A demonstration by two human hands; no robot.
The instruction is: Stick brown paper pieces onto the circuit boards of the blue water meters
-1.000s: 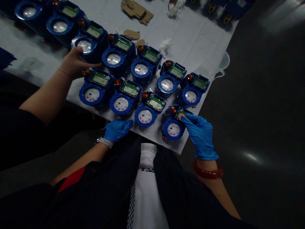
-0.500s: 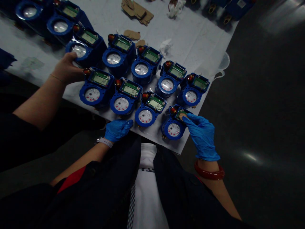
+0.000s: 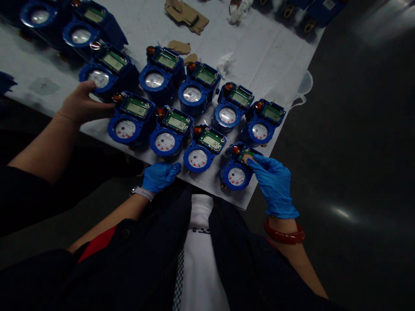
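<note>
My right hand [image 3: 275,185], in a blue glove with bare fingertips, reaches over the front right water meter [image 3: 236,175]. Its fingers are drawn together on the green circuit board in the meter's open display window; what they pinch, if anything, is hidden. My left hand [image 3: 160,177], also gloved in blue, is curled closed at the table's front edge, with nothing visible in it. Just above it is a second water meter [image 3: 165,141], apart from the hand. To the right of that hand stands another water meter [image 3: 197,158], its display lit.
Several more blue meters stand in two rows on the white-covered table [image 3: 259,56]. From the left, a co-worker's bare hand [image 3: 79,106] grips a back-row meter [image 3: 99,78]. Cardboard scraps [image 3: 188,17] and crumpled white paper [image 3: 226,65] lie behind. A clear plastic container [image 3: 304,84] is at the right edge.
The co-worker's hand has shifted left and slightly down, taking the back-row meter along. My two hands are nearly unmoved.
</note>
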